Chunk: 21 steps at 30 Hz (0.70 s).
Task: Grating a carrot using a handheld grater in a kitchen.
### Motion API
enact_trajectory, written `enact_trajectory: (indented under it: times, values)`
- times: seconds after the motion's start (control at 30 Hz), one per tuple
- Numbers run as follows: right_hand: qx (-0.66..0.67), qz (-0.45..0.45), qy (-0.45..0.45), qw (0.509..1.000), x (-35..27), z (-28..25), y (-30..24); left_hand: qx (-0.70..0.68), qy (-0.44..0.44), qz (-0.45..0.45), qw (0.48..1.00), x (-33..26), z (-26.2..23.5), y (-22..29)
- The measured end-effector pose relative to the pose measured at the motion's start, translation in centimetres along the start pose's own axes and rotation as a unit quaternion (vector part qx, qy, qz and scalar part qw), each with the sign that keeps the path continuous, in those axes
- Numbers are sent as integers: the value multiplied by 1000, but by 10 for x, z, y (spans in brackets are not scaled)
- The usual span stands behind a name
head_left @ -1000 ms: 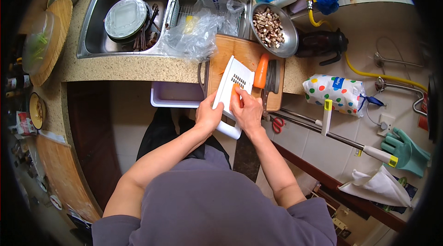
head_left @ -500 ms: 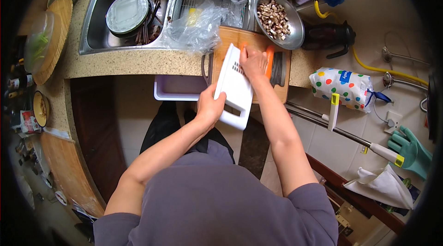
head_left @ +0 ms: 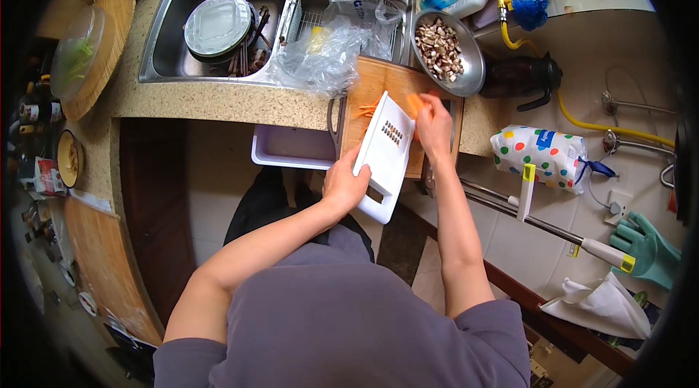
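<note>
A metal bowl [head_left: 450,53] and plastic bag [head_left: 324,56] are crowding the cutting board [head_left: 378,85], leaving only its near side open.

polka-dot white pack [head_left: 540,157] sits right of the counter, crinkly clear plastic bag [head_left: 324,56] lies far by the sink

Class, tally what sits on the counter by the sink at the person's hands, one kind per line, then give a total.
Grater: 1
Cutting board: 1
Carrot piece: 1
Metal bowl: 1
Plastic bag: 1
Total: 5
The left hand steadies the grater; the right hand holds the carrot piece.
</note>
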State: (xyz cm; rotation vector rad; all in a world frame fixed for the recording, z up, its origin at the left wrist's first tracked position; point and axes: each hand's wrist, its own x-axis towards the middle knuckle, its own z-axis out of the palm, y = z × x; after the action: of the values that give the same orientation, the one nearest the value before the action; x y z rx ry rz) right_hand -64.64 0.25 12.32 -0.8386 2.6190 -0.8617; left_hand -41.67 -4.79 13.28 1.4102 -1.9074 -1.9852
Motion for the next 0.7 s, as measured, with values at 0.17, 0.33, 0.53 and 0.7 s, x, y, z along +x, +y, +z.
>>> enact_trajectory:
  times: [0.17, 0.33, 0.53, 0.7]
  values:
    - [-213, -55, -20, 975, -78, -8, -15, -42, 13, -7, 999, 3, 10, -2]
    - [-214, -141, -43, 966, -110, -6, -20, -65, 15, -38, 997, 4, 10, 0]
    - [-216, -213, -19, 953, -106, -14, -17, -105, 13, -58, 993, 7, 11, -3]
    - [-209, -250, 8, 945, -93, -1, -17, -106, 7, -67, 992, 2, 4, 7]
